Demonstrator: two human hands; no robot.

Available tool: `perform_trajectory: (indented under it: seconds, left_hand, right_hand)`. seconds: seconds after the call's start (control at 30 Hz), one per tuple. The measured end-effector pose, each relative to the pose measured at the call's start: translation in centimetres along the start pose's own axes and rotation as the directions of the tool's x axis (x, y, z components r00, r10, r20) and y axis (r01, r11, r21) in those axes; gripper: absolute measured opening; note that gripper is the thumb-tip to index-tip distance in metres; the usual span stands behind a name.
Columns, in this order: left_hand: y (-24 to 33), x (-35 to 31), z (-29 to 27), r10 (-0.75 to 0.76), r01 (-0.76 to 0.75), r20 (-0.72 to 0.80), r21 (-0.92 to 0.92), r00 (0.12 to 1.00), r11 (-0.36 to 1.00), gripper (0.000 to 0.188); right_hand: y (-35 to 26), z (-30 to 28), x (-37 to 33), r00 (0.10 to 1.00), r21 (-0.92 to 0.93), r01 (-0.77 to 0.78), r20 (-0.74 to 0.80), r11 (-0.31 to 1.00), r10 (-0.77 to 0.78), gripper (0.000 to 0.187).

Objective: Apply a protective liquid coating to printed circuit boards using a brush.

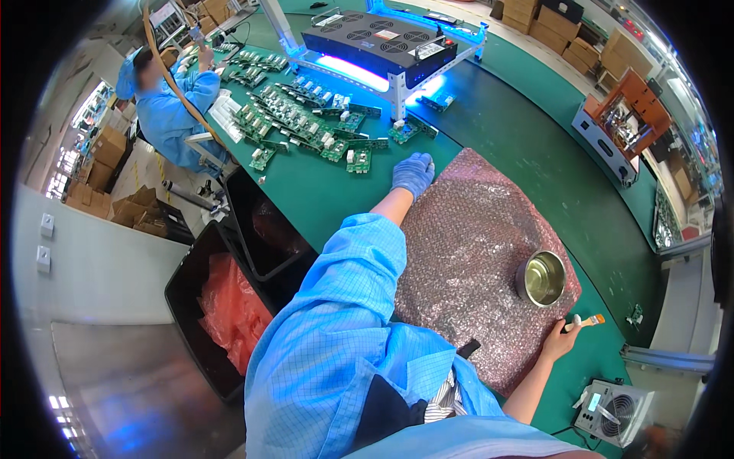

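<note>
My left hand, in a blue glove, rests curled by the far left corner of a pinkish bubble-wrap sheet. Whatever its fingers may hold is hidden. At the near right, my bare right hand grips a small brush by the handle, its orange-brown head pointing right, past the sheet's edge. A round metal cup with pale yellowish liquid stands on the right part of the sheet. Beyond my left hand, green circuit boards lie in rows on the green bench.
A black fan unit sits on a metal frame above a glowing conveyor. Black bins, one with red plastic, stand left of the bench. A fan device is near right; an orange-blue fixture is far right. Another person works at far left.
</note>
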State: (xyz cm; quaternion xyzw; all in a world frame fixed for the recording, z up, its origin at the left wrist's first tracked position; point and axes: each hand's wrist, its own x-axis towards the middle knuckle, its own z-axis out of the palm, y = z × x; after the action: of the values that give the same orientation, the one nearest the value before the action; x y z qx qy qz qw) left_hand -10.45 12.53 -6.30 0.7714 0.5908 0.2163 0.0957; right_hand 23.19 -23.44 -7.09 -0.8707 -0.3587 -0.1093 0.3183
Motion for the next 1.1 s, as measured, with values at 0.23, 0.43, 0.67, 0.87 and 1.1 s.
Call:
perform_trajectory:
  seconds: [0.23,0.43,0.67,0.87,1.1]
  left_hand:
    - [-0.14,0.07,0.16,-0.011,0.01,0.031,0.009,0.999,1.0,0.019]
    - [-0.19,0.01,0.12,-0.014,0.014,0.027,0.006,1.0,1.0,0.02]
    - [-0.01,0.06,-0.04,-0.02,0.02,0.037,0.012,0.999,1.0,0.02]
    - [0.0,0.06,0.04,-0.021,0.021,0.028,0.009,0.999,1.0,0.019]
    - [-0.2,0.09,0.42,-0.007,0.007,0.003,0.002,1.0,1.0,0.018]
  right_hand:
    - [-0.51,-0.29,-0.06,1.0,-0.007,-0.007,0.0,1.0,0.007,0.036]
    - [-0.41,-0.17,-0.03,1.0,-0.01,-0.01,0.002,1.0,0.01,0.036]
    - [-0.58,-0.13,-0.09,1.0,-0.016,0.007,-0.023,1.0,-0.007,0.035]
    - [-0.46,-0.06,-0.04,0.999,0.0,0.027,-0.031,1.0,-0.027,0.034]
    - [-0.57,-0.14,-0.04,1.0,0.0,0.018,-0.02,1.0,-0.018,0.034]
